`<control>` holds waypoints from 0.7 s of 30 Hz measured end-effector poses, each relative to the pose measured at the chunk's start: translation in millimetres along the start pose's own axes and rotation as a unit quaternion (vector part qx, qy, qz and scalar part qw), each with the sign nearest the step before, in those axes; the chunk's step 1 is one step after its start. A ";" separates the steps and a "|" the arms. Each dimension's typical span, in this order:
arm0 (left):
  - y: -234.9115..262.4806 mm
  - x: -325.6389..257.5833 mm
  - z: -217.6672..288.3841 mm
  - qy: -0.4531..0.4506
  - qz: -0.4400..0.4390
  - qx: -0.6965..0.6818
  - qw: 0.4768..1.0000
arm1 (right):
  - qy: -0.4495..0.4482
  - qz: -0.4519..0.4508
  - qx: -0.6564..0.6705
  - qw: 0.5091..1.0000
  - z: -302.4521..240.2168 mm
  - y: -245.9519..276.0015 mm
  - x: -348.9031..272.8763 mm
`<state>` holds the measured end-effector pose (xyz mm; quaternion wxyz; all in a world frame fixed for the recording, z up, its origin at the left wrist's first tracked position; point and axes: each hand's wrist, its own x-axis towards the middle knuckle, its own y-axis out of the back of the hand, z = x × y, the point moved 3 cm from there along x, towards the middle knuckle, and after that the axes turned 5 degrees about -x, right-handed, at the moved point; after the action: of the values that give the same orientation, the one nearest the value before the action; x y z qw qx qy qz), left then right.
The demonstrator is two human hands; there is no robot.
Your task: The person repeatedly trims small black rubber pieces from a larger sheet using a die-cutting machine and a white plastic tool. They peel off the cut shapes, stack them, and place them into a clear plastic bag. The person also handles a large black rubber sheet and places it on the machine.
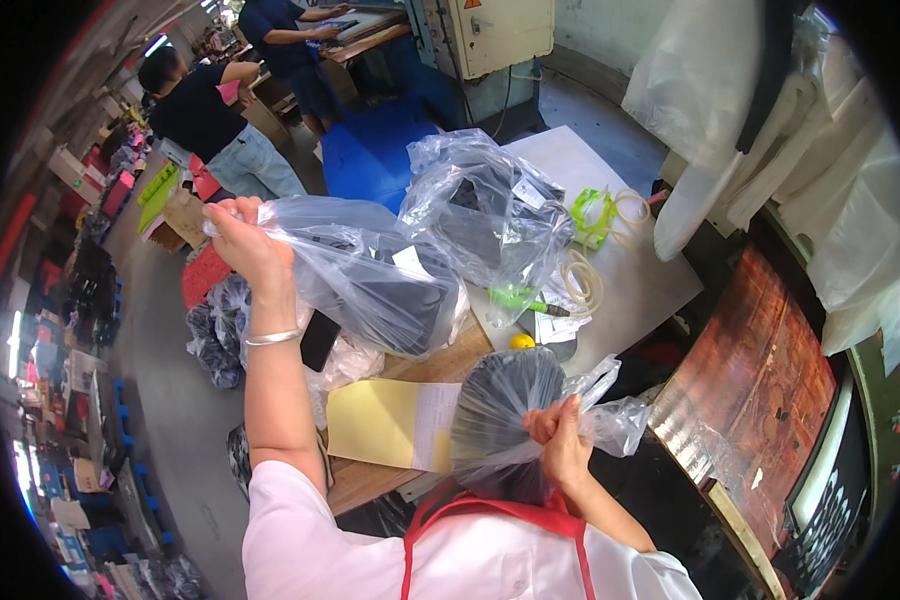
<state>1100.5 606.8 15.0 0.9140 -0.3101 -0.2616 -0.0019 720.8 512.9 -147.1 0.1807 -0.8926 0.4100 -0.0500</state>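
My left hand [252, 243], raised at the far left of the table, is closed on the gathered end of a clear plastic bag [370, 270] with dark contents and a white label. Close to my body, my right hand [560, 440] grips the bunched neck of a second clear plastic bag [505, 410], which is round and full of something dark. What exactly is inside either bag cannot be made out. Behind them lies another clear bag [480, 200] with dark contents. A yellow sheet of card [375, 422] with a white paper lies between my arms.
Rolls of pale tape [582, 285], a green-handled tool [520, 300] and a small yellow object [522, 342] lie on the table. A phone [319, 340] is beside my left forearm. Clear plastic sheets [700, 90] hang at right, above a worn brown board [750, 400]. Two people stand beyond.
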 end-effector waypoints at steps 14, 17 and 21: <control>23.8 45.0 166.6 0.220 -0.345 -0.227 0.883 | 0.013 -0.038 0.063 0.997 -20.2 -2.1 27.6; 50.3 19.0 195.0 0.235 -0.367 -0.226 0.871 | -0.013 -0.019 0.044 0.999 -22.1 -5.2 30.3; 82.1 -21.7 222.8 0.216 -0.410 -0.221 0.858 | -0.013 -0.057 0.010 0.998 -31.0 -16.7 30.5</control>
<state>989.1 796.1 107.7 0.7711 -0.3606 -0.1536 -0.5018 745.5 491.3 -114.0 0.1916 -0.9133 0.3555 -0.0523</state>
